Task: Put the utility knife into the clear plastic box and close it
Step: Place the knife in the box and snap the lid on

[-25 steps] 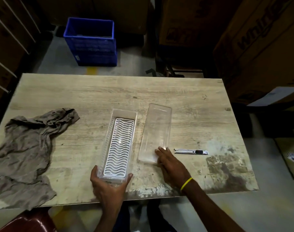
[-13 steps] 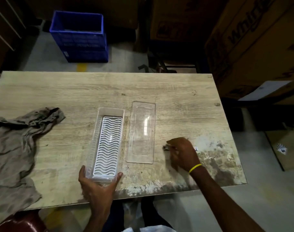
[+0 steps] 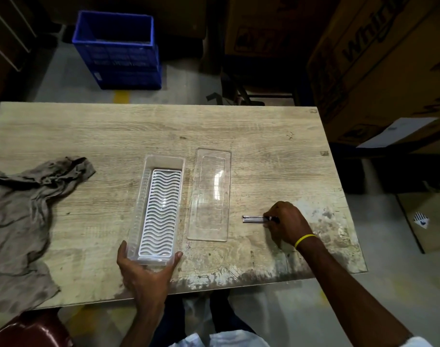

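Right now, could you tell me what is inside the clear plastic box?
Only a white wavy-slatted tray insert lies inside the clear plastic box; no knife. The left hand covers its near end wall.

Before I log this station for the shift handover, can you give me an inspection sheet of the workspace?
Surface: wooden table, worn and stained at the near right edge.
Job's things: clear box open, white wavy insert inside; lid flat beside it; utility knife on the table, outside the box.
Clutter: grey cloth at left.
Hands: left hand grips the box's near end; right hand pinches the knife.
Cables: nothing seen.
Surroundings: blue crate, cardboard cartons on the floor.
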The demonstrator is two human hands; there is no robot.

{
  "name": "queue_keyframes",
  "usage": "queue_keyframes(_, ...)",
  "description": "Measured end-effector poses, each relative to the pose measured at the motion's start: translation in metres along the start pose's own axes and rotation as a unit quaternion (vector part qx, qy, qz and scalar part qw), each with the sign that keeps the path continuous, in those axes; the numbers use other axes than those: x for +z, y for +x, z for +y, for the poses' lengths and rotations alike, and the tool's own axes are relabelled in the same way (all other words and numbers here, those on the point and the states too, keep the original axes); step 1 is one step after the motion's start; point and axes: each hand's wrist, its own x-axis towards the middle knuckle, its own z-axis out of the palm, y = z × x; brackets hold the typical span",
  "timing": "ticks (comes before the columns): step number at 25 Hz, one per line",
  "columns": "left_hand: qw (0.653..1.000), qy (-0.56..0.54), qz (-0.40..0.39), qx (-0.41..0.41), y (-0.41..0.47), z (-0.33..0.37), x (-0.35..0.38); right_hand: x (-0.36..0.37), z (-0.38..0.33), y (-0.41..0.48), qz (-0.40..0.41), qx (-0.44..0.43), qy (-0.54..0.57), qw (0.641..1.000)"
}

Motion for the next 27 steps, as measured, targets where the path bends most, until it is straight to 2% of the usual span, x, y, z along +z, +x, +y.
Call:
queue_keyframes(7,0.998,0.044,-0.034,-0.002,-0.002,0.013,-0.009,0.004,-0.004,-0.003,0.008,-0.007,-0.023,1.000)
queue_keyframes(10,0.997,0.052,-0.060,-0.003,0.000,0.013,-0.018,0.002,-0.008,-0.004,-0.007,0.024,-0.016,1.000)
queue_keyframes(14,0.998,0.020,-0.056,0.022,0.005,0.014,-0.032,-0.010,-0.018,-0.005,0.013,0.108,0.116,0.987)
queue_keyframes(16,0.999,-0.014,-0.039,0.028,0.016,0.023,-0.040,-0.017,-0.031,-0.003,0.068,0.155,0.208,0.963)
queue_keyframes(17,0.999,-0.027,-0.029,0.029,0.026,0.028,-0.043,-0.022,-0.041,-0.001,0.092,0.182,0.276,0.940)
queue_keyframes(19,0.999,-0.034,-0.022,0.034,0.049,0.034,-0.048,-0.034,-0.071,0.002,0.104,0.203,0.441,0.868)
queue_keyframes(21,0.998,-0.032,-0.054,0.020,0.072,0.039,-0.049,-0.049,-0.106,0.004,0.087,0.197,0.559,0.801)
queue_keyframes(24,0.993,-0.011,-0.120,-0.008,0.093,0.046,-0.049,-0.055,-0.161,0.010,0.067,0.193,0.610,0.765)
queue_keyframes(27,0.986,-0.023,-0.162,-0.041,0.095,0.042,-0.046,-0.044,-0.208,0.021,0.054,0.195,0.624,0.754)
